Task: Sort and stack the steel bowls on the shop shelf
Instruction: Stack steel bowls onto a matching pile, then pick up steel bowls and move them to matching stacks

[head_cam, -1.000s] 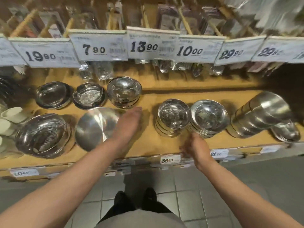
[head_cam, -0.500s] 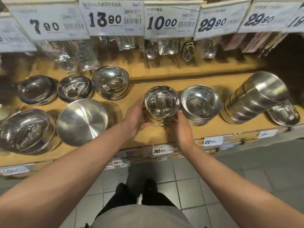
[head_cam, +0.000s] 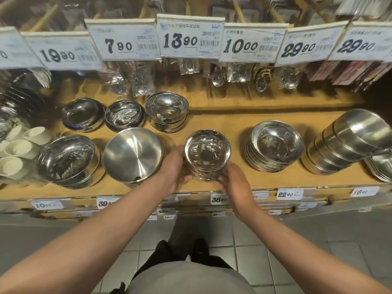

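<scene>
A small stack of steel bowls (head_cam: pixel 206 153) stands near the front edge of the wooden shelf (head_cam: pixel 233 124). My left hand (head_cam: pixel 172 169) grips its left side and my right hand (head_cam: pixel 235 183) grips its lower right side. To the left a large matte bowl (head_cam: pixel 131 154) leans tilted, with a shiny bowl stack (head_cam: pixel 67 160) beyond it. On the right sit a stack of shallow dishes (head_cam: pixel 275 145) and a tilted stack of matte bowls (head_cam: pixel 347 141). Three more bowl stacks (head_cam: pixel 166 110) line the back left.
Price cards (head_cam: pixel 188 37) hang over the shelf with bagged spoons (head_cam: pixel 218 75) under them. White cups (head_cam: pixel 19 149) crowd the far left. More steel dishes (head_cam: pixel 381 166) lie at the far right edge. Price labels run along the shelf front above a tiled floor.
Both hands came in from apart and closed on the small bowl stack. The stack has shifted left, away from the shallow dishes.
</scene>
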Motion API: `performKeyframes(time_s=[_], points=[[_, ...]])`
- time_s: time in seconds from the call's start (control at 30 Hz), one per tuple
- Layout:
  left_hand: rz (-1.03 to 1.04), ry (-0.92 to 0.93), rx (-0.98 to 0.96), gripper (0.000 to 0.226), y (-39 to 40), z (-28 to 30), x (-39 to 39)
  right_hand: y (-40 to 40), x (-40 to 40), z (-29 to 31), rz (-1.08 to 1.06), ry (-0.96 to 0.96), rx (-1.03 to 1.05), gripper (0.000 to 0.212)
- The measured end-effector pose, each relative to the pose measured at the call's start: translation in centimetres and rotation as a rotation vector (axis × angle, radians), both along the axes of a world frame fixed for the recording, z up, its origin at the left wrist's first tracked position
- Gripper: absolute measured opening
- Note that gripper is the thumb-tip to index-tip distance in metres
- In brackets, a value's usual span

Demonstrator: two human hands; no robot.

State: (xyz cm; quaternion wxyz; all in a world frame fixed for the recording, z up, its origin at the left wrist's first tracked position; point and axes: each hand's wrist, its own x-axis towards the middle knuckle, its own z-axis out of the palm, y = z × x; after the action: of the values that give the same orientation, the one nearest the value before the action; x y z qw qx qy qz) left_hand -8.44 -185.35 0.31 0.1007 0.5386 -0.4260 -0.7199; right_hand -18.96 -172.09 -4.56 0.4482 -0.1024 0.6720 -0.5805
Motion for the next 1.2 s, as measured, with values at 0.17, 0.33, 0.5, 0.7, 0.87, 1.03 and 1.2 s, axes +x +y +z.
performKeyframes(time_s=[0.17,0.33,0.5,0.7,0.87,1.03,1.2], points=[[0.016,-0.006,0.003,0.036,0.3,0.5,0.8,0.4,-0.2,-0.1,0.083,0.033,0.001,0.047],[-0.001,0.004,-0.118,0.028,0.4,1.0,1.1,0.5,-1.1,0.8,0.074,0.109,0.062,0.04],[-0.227,-0.281,-0.643,0.035,-0.6,2.5,0.6,-0.1,-3.0,3.1,-0.013,0.315,0.085,0.024],[-0.114,-0.203,-0.745,0.029,-2.7,6.4,-0.2,-4.1,-5.1,7.1,0.08,0.582,0.01,0.019],[-0.039,-0.255,-0.756,0.029,-9.4,7.1,1.0,-9.5,-6.3,8.9,0.321,0.596,0.076,0.022],[-0.156,-0.509,-0.67,0.027,-16.3,5.4,1.7,-15.5,-7.9,8.5,0.468,0.664,0.163,0.03],[-0.226,-0.343,-0.391,0.019,-19.2,2.8,1.5,-20.8,-8.9,6.0,0.614,0.594,0.342,0.024]])
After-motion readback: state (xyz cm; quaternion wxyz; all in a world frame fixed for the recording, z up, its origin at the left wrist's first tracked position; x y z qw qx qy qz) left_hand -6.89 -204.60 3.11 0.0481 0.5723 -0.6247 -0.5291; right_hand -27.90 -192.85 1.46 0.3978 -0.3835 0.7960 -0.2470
